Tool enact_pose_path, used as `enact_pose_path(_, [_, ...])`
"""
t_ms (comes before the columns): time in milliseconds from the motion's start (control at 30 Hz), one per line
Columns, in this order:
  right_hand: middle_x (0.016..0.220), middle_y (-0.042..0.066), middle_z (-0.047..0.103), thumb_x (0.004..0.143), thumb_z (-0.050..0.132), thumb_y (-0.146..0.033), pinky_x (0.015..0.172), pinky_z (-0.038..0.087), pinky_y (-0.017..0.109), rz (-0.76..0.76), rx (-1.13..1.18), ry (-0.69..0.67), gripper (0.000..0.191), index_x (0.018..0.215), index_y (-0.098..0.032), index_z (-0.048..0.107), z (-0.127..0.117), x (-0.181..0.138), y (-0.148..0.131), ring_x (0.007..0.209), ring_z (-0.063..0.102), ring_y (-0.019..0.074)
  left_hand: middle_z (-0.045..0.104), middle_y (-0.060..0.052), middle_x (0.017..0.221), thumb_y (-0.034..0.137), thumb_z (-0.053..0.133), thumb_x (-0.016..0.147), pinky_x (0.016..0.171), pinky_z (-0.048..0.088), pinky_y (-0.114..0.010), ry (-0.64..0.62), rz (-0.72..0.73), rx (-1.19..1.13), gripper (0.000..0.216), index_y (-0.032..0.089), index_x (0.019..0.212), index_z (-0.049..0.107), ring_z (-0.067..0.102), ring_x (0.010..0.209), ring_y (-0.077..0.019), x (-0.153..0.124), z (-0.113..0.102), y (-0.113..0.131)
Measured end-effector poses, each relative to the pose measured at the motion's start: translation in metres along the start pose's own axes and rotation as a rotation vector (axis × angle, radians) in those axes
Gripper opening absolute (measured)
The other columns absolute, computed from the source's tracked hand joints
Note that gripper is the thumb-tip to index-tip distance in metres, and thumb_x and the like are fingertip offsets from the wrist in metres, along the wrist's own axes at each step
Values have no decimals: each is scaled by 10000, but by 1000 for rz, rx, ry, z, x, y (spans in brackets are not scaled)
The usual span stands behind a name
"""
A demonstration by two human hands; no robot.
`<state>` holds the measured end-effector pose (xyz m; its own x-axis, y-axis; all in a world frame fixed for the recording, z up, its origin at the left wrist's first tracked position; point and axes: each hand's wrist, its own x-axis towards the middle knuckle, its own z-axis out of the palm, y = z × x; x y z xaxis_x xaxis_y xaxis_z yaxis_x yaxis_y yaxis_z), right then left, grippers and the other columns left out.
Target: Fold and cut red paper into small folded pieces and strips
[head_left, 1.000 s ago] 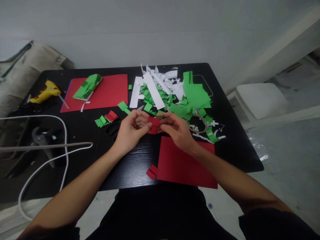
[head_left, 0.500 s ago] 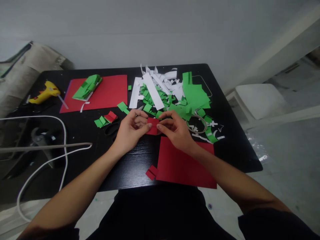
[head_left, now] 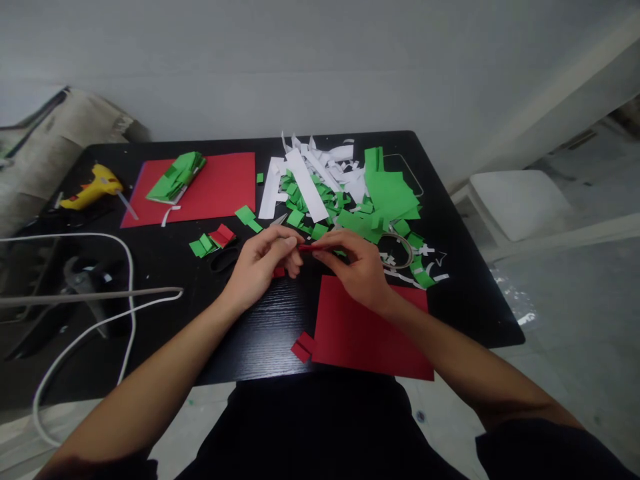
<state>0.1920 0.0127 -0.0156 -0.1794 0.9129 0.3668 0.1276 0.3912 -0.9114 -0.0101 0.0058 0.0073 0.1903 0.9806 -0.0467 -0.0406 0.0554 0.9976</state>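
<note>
A small folded piece of red paper (head_left: 307, 248) is edge-on between my two hands, above the table. My right hand (head_left: 356, 265) pinches its right end between thumb and fingers. At its left end are the closed thumb and fingertips of my left hand (head_left: 260, 265). Another bit of red paper (head_left: 279, 272) shows below my left palm; whether it is held or lies on the table, I cannot tell. Under my right wrist lies a large red sheet (head_left: 370, 333). A small creased red piece (head_left: 303, 347) rests by its lower left corner.
Green scraps (head_left: 320, 193) and white paper strips (head_left: 306, 183) heap at the back, near a tape roll (head_left: 411, 252). Scissors (head_left: 223, 260) lie beside my left hand. Farther left are a yellow glue gun (head_left: 95, 188), a red sheet (head_left: 225, 187), pliers (head_left: 85, 283) and a white cable (head_left: 131, 287).
The red piece between my hands has turned from flat-facing to a thin edge. My left fingers have shifted, and a second red bit now shows beneath them.
</note>
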Motion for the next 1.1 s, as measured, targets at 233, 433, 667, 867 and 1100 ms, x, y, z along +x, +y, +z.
enact_pose_path(233, [902,24,802,818,861,-426,850,638,382,266,215,-38,230,914,-229,789,3,1,-3,845,741,195,685,-26,902,236,730,876,687,545,-282,90,368,415,131,216,1006,726,636,777,-161,-3,2,-6])
enact_pose_path(433, [889,18,787,819,861,-437,802,660,361,297,330,-61,257,955,-238,769,5,0,-4,767,734,165,692,12,729,237,753,888,615,552,-231,54,267,250,98,199,963,703,647,628,-116,-3,8,-5])
enact_pose_path(667, [873,4,789,887,791,-353,750,660,336,290,350,-71,112,930,-250,785,1,1,-8,747,744,160,741,-21,786,195,698,913,596,567,-240,-12,224,125,57,186,916,754,699,609,-121,-2,4,0])
enact_pose_path(867, [921,5,779,943,692,-328,798,669,337,247,359,-76,117,925,-275,795,-2,0,-10,841,745,165,759,-47,905,177,666,924,607,566,-264,12,221,169,105,191,903,767,699,628,-126,-4,4,-2])
enact_pose_path(1100, [935,20,796,834,853,-365,861,683,388,285,317,-45,260,1049,-248,765,3,-2,-8,879,770,191,736,-63,1013,184,598,965,670,584,-284,-5,389,412,164,210,985,759,695,756,-151,-7,0,-5])
